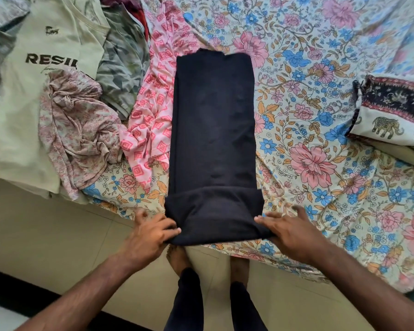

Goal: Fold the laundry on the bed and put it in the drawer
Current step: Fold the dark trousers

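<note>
A black garment (213, 130) lies lengthwise on the bed (320, 130), folded into a long narrow strip that runs from the near edge toward the far side. Its near end is turned up over itself into a thick fold at the edge of the mattress. The left hand (148, 235) grips the near left corner of that fold, fingers curled around the cloth. The right hand (289, 230) holds the near right corner, fingers fairly straight and laid over the cloth with the thumb tucked under its edge.

Just left of the strip, touching its side, lies a pink patterned cloth (151, 115), rumpled. Farther left is a crumpled pale floral cloth (74, 125), which rests partly on a light green T-shirt (34, 87) with dark lettering. A grey-green camouflage garment (122, 68) lies between the T-shirt and the pink cloth, toward the far side. At the right edge of the bed, well apart from the strip, sits a folded elephant-print cloth (390, 115). The bed wears a floral sheet. Below the hands, the person's feet stand on a pale floor (58, 235).
</note>
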